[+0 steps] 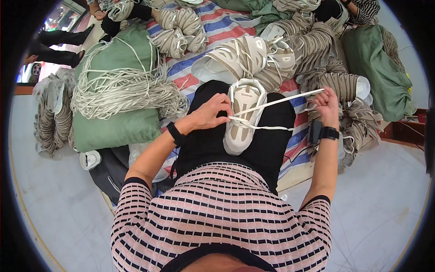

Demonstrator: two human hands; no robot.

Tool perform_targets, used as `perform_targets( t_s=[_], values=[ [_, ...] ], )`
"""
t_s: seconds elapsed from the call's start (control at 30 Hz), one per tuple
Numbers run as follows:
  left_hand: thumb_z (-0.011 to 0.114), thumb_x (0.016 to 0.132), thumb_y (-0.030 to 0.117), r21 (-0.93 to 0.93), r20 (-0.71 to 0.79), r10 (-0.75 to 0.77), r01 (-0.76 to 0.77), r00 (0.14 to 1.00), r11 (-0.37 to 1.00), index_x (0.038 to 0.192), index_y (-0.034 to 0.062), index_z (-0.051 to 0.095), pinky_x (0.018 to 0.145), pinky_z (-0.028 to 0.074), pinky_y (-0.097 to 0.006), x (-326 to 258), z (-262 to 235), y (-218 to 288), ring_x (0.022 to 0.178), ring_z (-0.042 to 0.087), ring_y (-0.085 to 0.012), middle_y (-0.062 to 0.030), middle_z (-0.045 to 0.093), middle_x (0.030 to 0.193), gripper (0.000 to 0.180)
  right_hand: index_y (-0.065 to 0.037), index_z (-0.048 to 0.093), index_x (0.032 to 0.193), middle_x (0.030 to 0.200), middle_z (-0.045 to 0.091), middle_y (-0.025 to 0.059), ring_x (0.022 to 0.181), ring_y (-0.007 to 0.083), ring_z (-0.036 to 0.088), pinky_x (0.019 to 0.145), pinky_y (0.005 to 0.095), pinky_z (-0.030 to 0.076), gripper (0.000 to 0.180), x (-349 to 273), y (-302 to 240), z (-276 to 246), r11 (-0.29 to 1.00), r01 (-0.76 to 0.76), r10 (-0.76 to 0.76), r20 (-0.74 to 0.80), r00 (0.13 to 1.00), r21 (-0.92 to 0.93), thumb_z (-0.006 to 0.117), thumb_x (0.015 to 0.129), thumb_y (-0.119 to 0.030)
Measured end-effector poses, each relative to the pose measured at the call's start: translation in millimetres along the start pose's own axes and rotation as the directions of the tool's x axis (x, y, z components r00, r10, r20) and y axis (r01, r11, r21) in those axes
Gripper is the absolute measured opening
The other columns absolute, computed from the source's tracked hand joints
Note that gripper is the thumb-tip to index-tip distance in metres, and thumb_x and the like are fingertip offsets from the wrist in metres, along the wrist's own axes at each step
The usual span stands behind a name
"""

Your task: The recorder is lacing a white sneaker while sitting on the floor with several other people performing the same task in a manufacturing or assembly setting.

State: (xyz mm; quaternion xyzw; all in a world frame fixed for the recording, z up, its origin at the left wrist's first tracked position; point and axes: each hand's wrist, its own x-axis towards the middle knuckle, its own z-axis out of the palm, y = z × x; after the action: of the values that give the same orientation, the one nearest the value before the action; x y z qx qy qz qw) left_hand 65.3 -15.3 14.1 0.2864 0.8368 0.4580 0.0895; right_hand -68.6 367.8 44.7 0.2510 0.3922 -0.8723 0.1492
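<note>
A pale floor laid over with striped sheeting, seen from above in even daylight.

A smooth, light grey floor (50,199) is shown on both sides, and over its middle a red, white and blue striped tarpaulin (217,25) is spread. Two green sacks are seen on it, one at the left (115,129) draped with a tangle of pale cords (118,86), one at the far right (376,68). Stacks of beige shoe uppers (181,29) are piled along the top. At the upper left, a bright opening (59,20) is glimpsed beside dark-trousered legs (56,50). A reddish-brown skirting (403,133) is visible at right.
</note>
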Motion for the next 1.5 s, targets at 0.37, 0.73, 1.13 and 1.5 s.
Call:
perform_targets(
  t_s=[0.37,0.73,1.13,1.5],
  values=[
    [0.064,0.073,0.003,0.029,-0.101,-0.033,0.036,0.994,0.999,0.083,0.0039,0.055,0.077,0.042,-0.033,7.9,13.5,4.1,0.087,0.051,-0.0264,-0.0091,0.048,0.088,0.013,-0.010,0.054,0.079,0.053,0.036,-0.0086,0.045,0.0045,0.028,0.043,0.0207,0.022,0.015,9.4,-58.8,-15.8,0.896,0.212,-0.186,0.104,0.977,-0.391,0.058,0.087,-0.021],
    [0.066,0.074,0.004,-0.028,-0.140,-0.170,0.167,0.976,0.985,0.089,0.0054,0.053,0.067,0.044,-0.032,7.4,22.3,14.8,0.076,0.052,-0.0220,-0.0081,0.045,0.087,0.020,-0.009,0.067,0.087,0.073,0.063,0.0136,0.066,0.0271,0.063,0.060,0.0377,0.047,0.021,-99.7,136.9,40.9,-0.345,0.506,0.157,0.483,0.862,-0.791,0.062,0.082,-0.029],
    [0.066,0.072,0.002,-0.056,-0.131,-0.162,0.156,0.978,0.986,0.086,0.0055,0.053,0.067,0.044,-0.030,14.7,30.2,3.8,0.075,0.051,-0.0208,-0.0086,0.045,0.088,0.019,-0.005,0.056,0.066,0.062,0.059,0.0114,0.057,0.0276,0.057,0.050,0.0348,0.041,0.018,-100.1,109.1,62.8,-0.369,0.715,0.030,0.761,0.648,-0.594,0.060,0.079,-0.016],
    [0.069,0.072,0.015,0.293,-0.249,0.133,-0.056,0.959,0.954,0.084,0.0078,0.056,0.066,0.043,-0.036,38.7,34.8,17.4,0.077,0.052,-0.0264,-0.0058,0.049,0.080,0.020,-0.007,0.059,0.106,0.074,0.062,0.0191,0.072,0.0336,0.062,0.061,0.0410,0.047,0.034,-93.3,90.4,6.6,-0.279,0.452,0.103,0.441,0.891,-0.847,0.058,0.085,-0.033]
  ],
)
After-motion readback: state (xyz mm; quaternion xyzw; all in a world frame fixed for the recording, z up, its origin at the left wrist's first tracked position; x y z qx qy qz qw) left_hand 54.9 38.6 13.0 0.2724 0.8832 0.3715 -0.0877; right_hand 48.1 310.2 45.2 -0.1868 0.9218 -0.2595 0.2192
